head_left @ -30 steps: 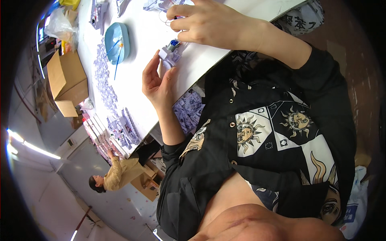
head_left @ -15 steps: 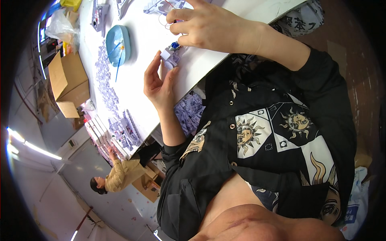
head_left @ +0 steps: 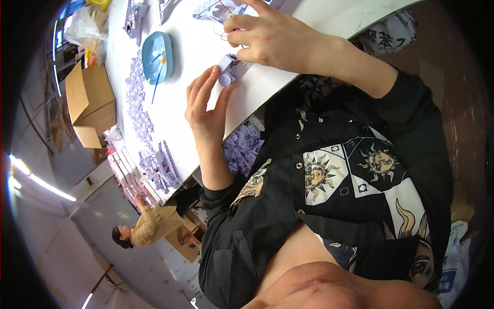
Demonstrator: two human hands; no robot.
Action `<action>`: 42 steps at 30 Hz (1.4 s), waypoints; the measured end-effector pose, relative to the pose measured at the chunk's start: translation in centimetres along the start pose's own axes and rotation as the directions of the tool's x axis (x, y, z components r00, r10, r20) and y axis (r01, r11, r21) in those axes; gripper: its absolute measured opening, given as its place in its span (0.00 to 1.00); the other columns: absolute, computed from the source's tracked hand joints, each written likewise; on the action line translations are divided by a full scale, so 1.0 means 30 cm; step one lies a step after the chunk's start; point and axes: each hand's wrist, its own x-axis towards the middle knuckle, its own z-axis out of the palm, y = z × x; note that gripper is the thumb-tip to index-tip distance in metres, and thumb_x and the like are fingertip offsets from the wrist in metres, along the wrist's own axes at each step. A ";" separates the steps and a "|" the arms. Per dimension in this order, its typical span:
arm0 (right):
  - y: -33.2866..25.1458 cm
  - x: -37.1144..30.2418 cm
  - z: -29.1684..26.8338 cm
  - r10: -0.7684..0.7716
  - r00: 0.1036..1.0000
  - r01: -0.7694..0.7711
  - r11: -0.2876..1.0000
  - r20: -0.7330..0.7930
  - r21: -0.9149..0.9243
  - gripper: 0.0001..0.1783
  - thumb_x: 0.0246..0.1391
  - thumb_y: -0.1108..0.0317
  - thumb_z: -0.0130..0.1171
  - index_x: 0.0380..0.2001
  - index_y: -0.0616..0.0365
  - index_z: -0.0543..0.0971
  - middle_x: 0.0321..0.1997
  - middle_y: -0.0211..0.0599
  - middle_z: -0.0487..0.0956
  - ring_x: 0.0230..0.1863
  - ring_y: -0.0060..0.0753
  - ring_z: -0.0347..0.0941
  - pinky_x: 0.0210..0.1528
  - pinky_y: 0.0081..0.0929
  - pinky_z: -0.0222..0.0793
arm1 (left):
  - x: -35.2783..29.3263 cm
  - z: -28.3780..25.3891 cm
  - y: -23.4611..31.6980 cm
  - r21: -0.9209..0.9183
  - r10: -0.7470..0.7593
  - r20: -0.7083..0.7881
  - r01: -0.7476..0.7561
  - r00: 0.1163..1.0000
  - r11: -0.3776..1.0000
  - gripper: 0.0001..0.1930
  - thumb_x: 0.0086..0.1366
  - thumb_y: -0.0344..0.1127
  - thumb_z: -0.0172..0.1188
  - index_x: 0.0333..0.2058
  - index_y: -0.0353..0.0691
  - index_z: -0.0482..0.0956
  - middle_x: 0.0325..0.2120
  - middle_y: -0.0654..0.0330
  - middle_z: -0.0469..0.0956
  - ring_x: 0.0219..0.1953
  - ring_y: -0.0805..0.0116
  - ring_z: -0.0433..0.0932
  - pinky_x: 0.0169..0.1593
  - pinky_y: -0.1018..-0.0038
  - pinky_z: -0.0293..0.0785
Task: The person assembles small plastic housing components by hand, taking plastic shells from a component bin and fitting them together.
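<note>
A small pale grey plastic part with a round end sits just above the white table, between the thumb and fingers of my left hand. A dark blue bit shows at its far side. My right hand reaches over from the right, its bent fingers close together beside the part. Their tips are partly hidden, so what they pinch cannot be made out. A thin wire loops out by these fingers. Beyond them lies a larger grey plastic piece with a red wire over it.
A blue bowl with a blue-handled brush stands left on the white table. Many small grey parts spread beyond it. An open cardboard box is at far left. Another person works by the table's far end.
The small grey part has turned in my left hand, so its round end now shows. My right hand stays close to it. The view has shifted slightly.
</note>
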 end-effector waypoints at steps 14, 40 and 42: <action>-0.010 0.021 0.015 -0.024 0.999 0.023 0.999 0.033 0.033 0.07 0.52 0.66 0.53 0.29 0.55 0.79 0.38 0.31 0.77 0.55 0.35 0.71 0.73 0.62 0.48 | 0.032 -0.033 0.027 -0.011 -0.072 0.070 0.073 0.995 0.997 0.22 0.51 0.26 0.75 0.47 0.38 0.85 0.45 0.55 0.84 0.47 0.62 0.82 0.52 0.69 0.77; -0.013 0.098 0.101 0.003 0.970 0.038 0.985 0.242 -0.166 0.13 0.44 0.56 0.69 0.28 0.53 0.81 0.32 0.23 0.79 0.50 0.29 0.71 0.72 0.48 0.52 | 0.046 0.025 -0.141 -0.576 -0.305 0.164 0.342 0.938 0.742 0.15 0.67 0.23 0.60 0.52 0.30 0.79 0.46 0.55 0.83 0.48 0.71 0.80 0.55 0.73 0.76; -0.025 0.113 0.130 0.000 0.977 0.036 0.986 0.214 -0.164 0.13 0.45 0.56 0.68 0.28 0.52 0.81 0.30 0.25 0.79 0.51 0.29 0.71 0.72 0.49 0.51 | 0.042 0.018 -0.142 -0.566 -0.188 0.098 0.210 0.977 0.797 0.17 0.65 0.23 0.63 0.52 0.29 0.78 0.48 0.55 0.80 0.48 0.68 0.80 0.56 0.71 0.76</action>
